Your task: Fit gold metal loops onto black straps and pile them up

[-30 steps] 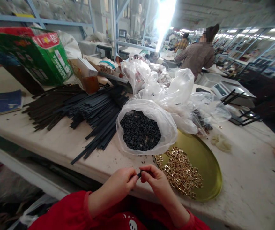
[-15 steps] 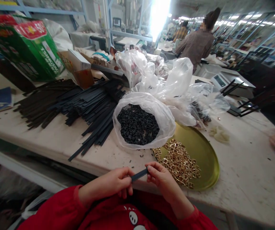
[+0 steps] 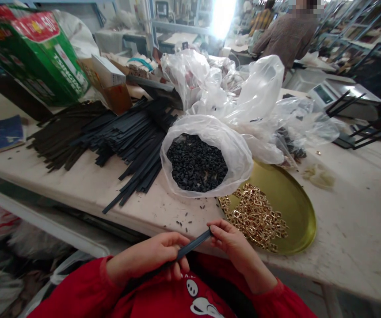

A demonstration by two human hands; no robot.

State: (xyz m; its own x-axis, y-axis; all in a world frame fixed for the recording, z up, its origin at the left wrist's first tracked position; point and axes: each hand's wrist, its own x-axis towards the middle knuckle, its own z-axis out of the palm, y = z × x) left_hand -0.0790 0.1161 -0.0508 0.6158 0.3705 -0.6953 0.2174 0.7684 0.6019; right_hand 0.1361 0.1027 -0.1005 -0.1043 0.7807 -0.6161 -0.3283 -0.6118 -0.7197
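A dark, flat strap (image 3: 194,244) runs slantwise between my hands, over the table's front edge and my lap. Its far end is pinched between the thumb and fingers of my right hand (image 3: 232,240). My left hand (image 3: 159,254) is closed around it lower down, and the strap trails on toward my left sleeve. Just beyond my right hand, small gold-coloured metal buckles (image 3: 260,216) are heaped on a round gold tray (image 3: 301,212). Behind my hands stands an open clear plastic bag (image 3: 240,170) full of small black loops (image 3: 197,163).
Dark straps (image 3: 127,137) lie in a fanned pile at the left, with brown ones (image 3: 64,137) beside them. Farther back are a green carton (image 3: 44,66), filled plastic bags (image 3: 190,75) and a scale (image 3: 346,95). A person (image 3: 288,33) stands beyond the table.
More of the strap shows between my hands, which are slightly farther apart. My left hand's fingers have loosened a little around it. The view has shifted, and the person's hands at the right edge have left it.
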